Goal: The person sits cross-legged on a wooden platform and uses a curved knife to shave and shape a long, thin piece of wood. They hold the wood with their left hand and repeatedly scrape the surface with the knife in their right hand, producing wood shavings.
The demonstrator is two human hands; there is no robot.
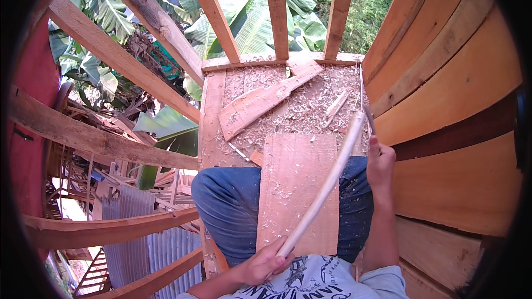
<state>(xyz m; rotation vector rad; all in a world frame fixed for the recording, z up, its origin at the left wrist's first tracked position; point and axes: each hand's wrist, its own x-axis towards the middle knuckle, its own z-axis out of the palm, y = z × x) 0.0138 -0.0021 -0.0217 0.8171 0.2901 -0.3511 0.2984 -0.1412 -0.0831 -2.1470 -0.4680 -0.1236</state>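
Observation:
A long, pale, slightly bent wooden stick [324,191] slants across my lap, its far end up toward the right. My left hand [268,261] is closed around its near end, close to my body. At the right, my right hand [381,167] is a fist with the thumb upward, gripping what looks like a knife [370,122]. The narrow dark blade points away from me, beside the far end of the stick; I cannot tell if they touch. Its handle is hidden in my fingers. Under the stick, a flat wooden board [296,188] rests between my legs.
Shavings cover the plank floor [213,97] ahead, with a long board offcut [266,102] and a smaller wood piece [336,108] on it. Plank wall [454,133] rises close on the right. Open wooden rails [127,75] bound the left, with corrugated sheets [130,218] below.

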